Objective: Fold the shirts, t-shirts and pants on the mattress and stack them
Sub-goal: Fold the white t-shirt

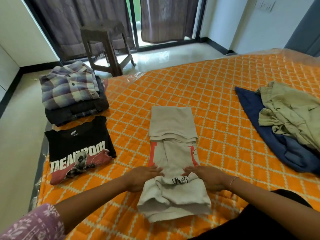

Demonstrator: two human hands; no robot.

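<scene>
1. The left hand (144, 177) lies flat with straight fingers on the left side of the grey t-shirt (173, 153); it grips nothing, it only presses the cloth.
2. The right hand (206, 178) lies flat in the same way on the right side, fingers pointing inward, and holds nothing.
3. The grey t-shirt is a narrow strip in the middle of the orange mattress (216, 84), its far end folded back, its near end bunched.
4. Bare mattress is on both long edges of the strip.
5. To the left lies a folded black t-shirt (78, 149), near the mattress edge; behind it is a stack with a checked shirt (69, 85) on top.
6. Well apart on the right, an unfolded olive garment (290, 111) lies on a blue garment (270, 135).
</scene>
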